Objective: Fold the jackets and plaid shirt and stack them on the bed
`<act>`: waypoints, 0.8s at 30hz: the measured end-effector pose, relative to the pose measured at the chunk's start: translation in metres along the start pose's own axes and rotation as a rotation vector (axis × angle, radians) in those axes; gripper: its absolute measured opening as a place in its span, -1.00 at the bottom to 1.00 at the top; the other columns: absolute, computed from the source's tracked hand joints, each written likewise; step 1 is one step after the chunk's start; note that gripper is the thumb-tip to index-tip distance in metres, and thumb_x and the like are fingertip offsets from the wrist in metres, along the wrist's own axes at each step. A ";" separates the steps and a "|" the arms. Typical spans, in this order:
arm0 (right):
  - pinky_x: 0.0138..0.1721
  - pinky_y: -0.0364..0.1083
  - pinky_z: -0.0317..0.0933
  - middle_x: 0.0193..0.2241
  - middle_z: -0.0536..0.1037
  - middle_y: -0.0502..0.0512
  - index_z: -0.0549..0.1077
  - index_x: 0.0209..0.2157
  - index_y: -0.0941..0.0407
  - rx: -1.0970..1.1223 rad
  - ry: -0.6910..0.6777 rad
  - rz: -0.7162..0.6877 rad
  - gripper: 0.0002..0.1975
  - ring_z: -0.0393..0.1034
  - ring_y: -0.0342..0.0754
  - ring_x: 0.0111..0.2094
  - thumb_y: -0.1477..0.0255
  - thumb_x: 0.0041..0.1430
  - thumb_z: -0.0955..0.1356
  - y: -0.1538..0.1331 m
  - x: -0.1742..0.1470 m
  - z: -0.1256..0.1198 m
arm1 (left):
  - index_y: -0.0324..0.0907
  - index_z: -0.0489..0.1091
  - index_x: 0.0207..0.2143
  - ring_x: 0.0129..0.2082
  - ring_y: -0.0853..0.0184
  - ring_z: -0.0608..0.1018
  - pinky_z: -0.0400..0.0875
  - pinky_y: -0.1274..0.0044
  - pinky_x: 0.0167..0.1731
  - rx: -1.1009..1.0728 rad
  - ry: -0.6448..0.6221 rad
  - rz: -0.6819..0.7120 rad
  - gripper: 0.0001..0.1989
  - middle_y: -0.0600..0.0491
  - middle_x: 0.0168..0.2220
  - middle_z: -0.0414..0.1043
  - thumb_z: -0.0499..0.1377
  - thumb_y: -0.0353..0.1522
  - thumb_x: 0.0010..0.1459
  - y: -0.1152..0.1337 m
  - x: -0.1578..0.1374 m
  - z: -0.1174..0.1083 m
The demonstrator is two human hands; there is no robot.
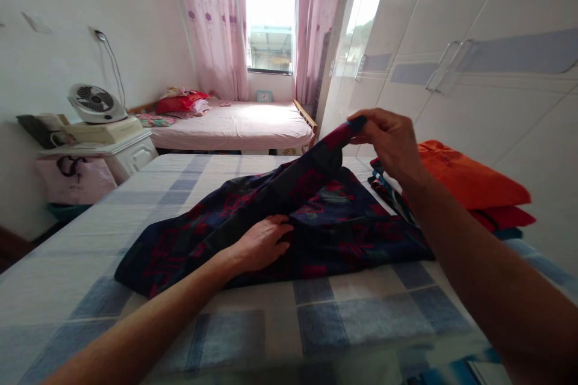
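A dark navy garment (pixel 361 240) with a red and green pattern lies spread across the bed in front of me. My right hand (pixel 388 138) pinches a narrow end of it, which looks like a sleeve cuff, and holds it up above the bed. From there the cloth slopes down to the left in a long fold. My left hand (pixel 264 243) is low on the middle of the garment, fingers curled at the edge of that fold with cloth at the fingertips. Part of the garment's right side is hidden behind my right forearm.
A stack of folded clothes, an orange one (pixel 469 174) on top, sits at the bed's right. The checked bedsheet (pixel 253 331) lies under everything. A small fan (pixel 97 102) stands on a white cabinet (pixel 135 153) at left. White wardrobes (pixel 487 84) line the right.
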State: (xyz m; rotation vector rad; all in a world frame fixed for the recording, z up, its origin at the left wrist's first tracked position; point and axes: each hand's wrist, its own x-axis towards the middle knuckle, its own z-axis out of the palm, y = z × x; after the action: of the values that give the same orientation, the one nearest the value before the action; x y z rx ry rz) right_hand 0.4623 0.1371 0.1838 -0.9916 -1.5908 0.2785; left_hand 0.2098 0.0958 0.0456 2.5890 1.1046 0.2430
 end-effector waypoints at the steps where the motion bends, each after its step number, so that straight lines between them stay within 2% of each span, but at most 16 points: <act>1: -0.25 -0.10 0.38 -0.39 0.54 -0.02 0.52 -0.30 0.07 0.008 0.024 -0.032 -0.86 0.46 -0.12 -0.32 0.39 0.11 0.33 -0.004 -0.009 -0.007 | -0.21 0.31 0.11 0.19 0.11 0.25 0.14 0.33 0.15 0.053 0.080 -0.051 -0.53 -0.16 0.24 0.14 0.09 -0.36 0.13 -0.001 -0.001 0.004; 3: -0.18 -0.09 0.35 -0.33 0.54 -0.04 0.52 -0.30 0.04 -0.030 0.055 -0.026 -0.87 0.44 -0.10 -0.24 0.39 0.08 0.35 -0.001 -0.034 -0.023 | -0.18 0.26 0.15 0.26 0.08 0.12 0.05 0.27 0.20 0.118 0.137 -0.113 -0.49 -0.14 0.30 -0.01 0.11 -0.35 0.12 -0.005 -0.006 0.009; 6: -0.15 -0.06 0.32 -0.32 0.55 -0.03 0.53 -0.36 0.04 -0.131 0.012 0.121 -0.89 0.44 -0.04 -0.21 0.39 0.06 0.34 0.024 -0.086 -0.047 | -0.15 0.36 0.06 0.19 0.12 0.27 0.18 0.31 0.14 0.102 0.121 -0.124 -0.60 -0.10 0.24 0.14 0.08 -0.32 0.15 -0.013 -0.022 0.016; 8: -0.13 -0.04 0.32 -0.30 0.57 0.03 0.52 -0.43 0.06 -0.119 -0.108 0.314 -0.87 0.45 0.01 -0.18 0.36 0.05 0.33 0.046 -0.122 -0.059 | -0.13 0.44 -0.09 0.06 0.21 0.41 0.30 0.40 0.05 0.082 0.194 -0.151 -0.69 -0.04 0.14 0.29 0.01 -0.30 0.21 -0.021 -0.037 0.018; 10: -0.14 0.00 0.34 -0.26 0.58 0.10 0.52 -0.36 0.09 -0.028 -0.199 0.539 -0.79 0.46 0.07 -0.18 0.28 0.05 0.31 0.066 -0.150 -0.064 | -0.13 0.44 -0.16 0.01 0.22 0.43 0.32 0.41 0.01 0.147 0.346 -0.227 -0.71 -0.04 0.07 0.34 -0.04 -0.30 0.23 -0.031 -0.052 0.018; 12: -0.15 0.02 0.35 -0.21 0.57 0.16 0.49 -0.23 0.10 -0.031 -0.227 0.683 -0.68 0.47 0.10 -0.15 0.20 0.06 0.30 0.081 -0.169 -0.063 | -0.19 0.39 -0.09 0.04 0.13 0.39 0.29 0.34 0.02 0.280 0.461 -0.345 -0.69 -0.12 0.07 0.32 -0.01 -0.27 0.21 -0.042 -0.068 0.015; 13: -0.13 0.03 0.33 -0.19 0.57 0.18 0.46 -0.17 0.11 -0.087 -0.231 0.710 -0.63 0.46 0.10 -0.13 0.17 0.06 0.30 0.086 -0.174 -0.061 | -0.23 0.34 -0.02 0.05 0.08 0.37 0.28 0.30 0.02 0.336 0.475 -0.406 -0.63 -0.17 0.07 0.31 0.01 -0.25 0.19 -0.048 -0.075 0.014; 15: -0.10 0.02 0.30 -0.15 0.55 0.19 0.42 -0.08 0.11 -0.249 -0.239 0.702 -0.55 0.45 0.09 -0.13 0.14 0.06 0.31 0.093 -0.179 -0.054 | -0.31 0.22 0.10 0.05 0.03 0.37 0.30 0.28 -0.02 0.373 0.425 -0.523 -0.49 -0.23 0.07 0.30 0.02 -0.20 0.17 -0.056 -0.086 0.009; 17: -0.10 0.02 0.28 -0.15 0.55 0.22 0.41 -0.06 0.13 -0.420 -0.257 0.642 -0.51 0.45 0.10 -0.14 0.14 0.03 0.33 0.096 -0.179 -0.044 | -0.30 0.16 0.15 -0.01 0.02 0.42 0.35 0.30 -0.12 0.313 0.329 -0.646 -0.42 -0.22 0.04 0.34 -0.01 -0.14 0.17 -0.060 -0.094 0.004; 20: -0.21 -0.01 0.28 -0.30 0.57 0.18 0.45 -0.16 0.13 -0.553 -0.320 0.567 -0.62 0.47 0.09 -0.25 0.25 -0.01 0.34 0.095 -0.173 -0.031 | -0.17 0.29 0.02 -0.20 0.08 0.52 0.35 0.37 -0.26 0.108 0.199 -0.749 -0.54 -0.08 -0.19 0.48 -0.04 -0.15 0.15 -0.061 -0.102 -0.005; 22: -0.27 -0.06 0.27 -0.39 0.57 0.10 0.47 -0.26 0.12 -0.493 -0.348 0.543 -0.74 0.47 0.03 -0.32 0.32 0.01 0.31 0.092 -0.166 -0.027 | -0.13 0.34 -0.15 -0.31 0.18 0.53 0.33 0.44 -0.29 -0.024 0.254 -0.733 -0.66 0.02 -0.34 0.48 -0.02 -0.17 0.10 -0.061 -0.108 -0.010; 24: -0.31 -0.11 0.26 -0.40 0.56 0.06 0.45 -0.28 0.12 -0.398 -0.274 0.524 -0.77 0.45 -0.03 -0.35 0.34 0.05 0.26 0.093 -0.158 -0.028 | -0.12 0.31 -0.25 -0.36 0.25 0.51 0.32 0.49 -0.31 -0.075 0.407 -0.706 -0.72 0.07 -0.38 0.45 0.02 -0.18 0.04 -0.064 -0.114 -0.013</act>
State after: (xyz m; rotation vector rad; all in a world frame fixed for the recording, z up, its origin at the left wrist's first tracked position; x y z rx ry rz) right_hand 0.5214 0.0711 0.0209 -1.7431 -1.6418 0.4831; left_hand 0.0852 0.0573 0.0314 1.9616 2.0122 0.6306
